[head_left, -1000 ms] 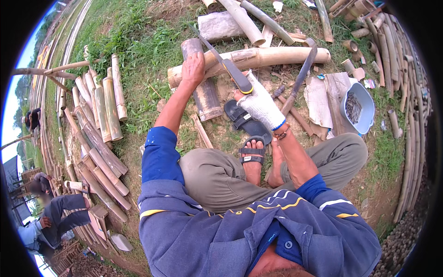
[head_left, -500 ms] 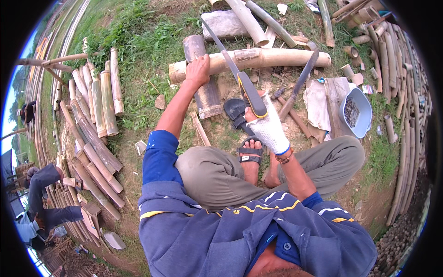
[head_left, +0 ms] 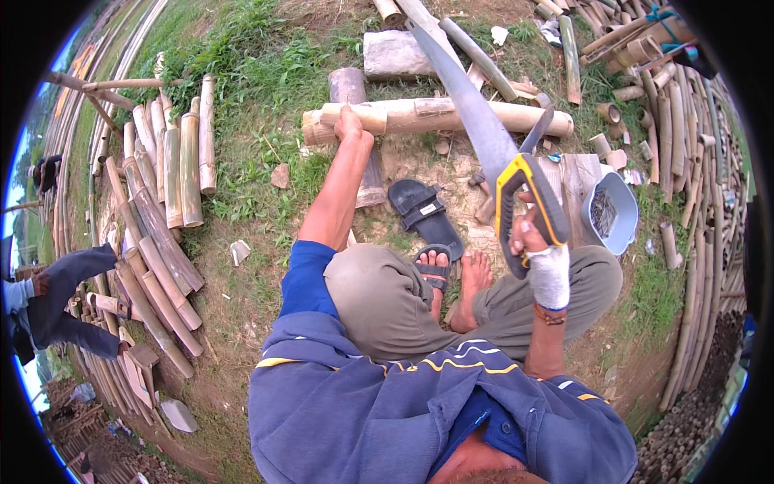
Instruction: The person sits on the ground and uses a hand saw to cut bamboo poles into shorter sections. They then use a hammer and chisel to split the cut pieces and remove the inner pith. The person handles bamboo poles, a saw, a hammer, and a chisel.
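My left hand [head_left: 349, 126] is closed round a short pale bamboo piece [head_left: 376, 118], which lies along the left end of a thick bamboo pole [head_left: 492, 117]. Under that end, a darker bamboo log [head_left: 347, 84] runs crosswise on the ground. My right hand [head_left: 548, 262], in a white glove with bare fingertips, grips a handsaw [head_left: 476, 105] by its yellow and black handle. The saw's blade slants up and left, passing in front of the pole as seen from above. Beside the handle, a long curved tool [head_left: 538, 125] is partly hidden by the saw.
A loose black sandal [head_left: 426, 211] lies before my feet. To the right stands a light blue basin [head_left: 610, 211] with thin dark pieces inside. Beyond the pole rests a stone block [head_left: 399, 55]. Bamboo lengths [head_left: 189, 165] lie at left, near another person's legs [head_left: 72, 298].
The saw has swung right and toward me, its blade face now showing. My left hand now holds the short bamboo piece on the pole. The other person's legs have shifted.
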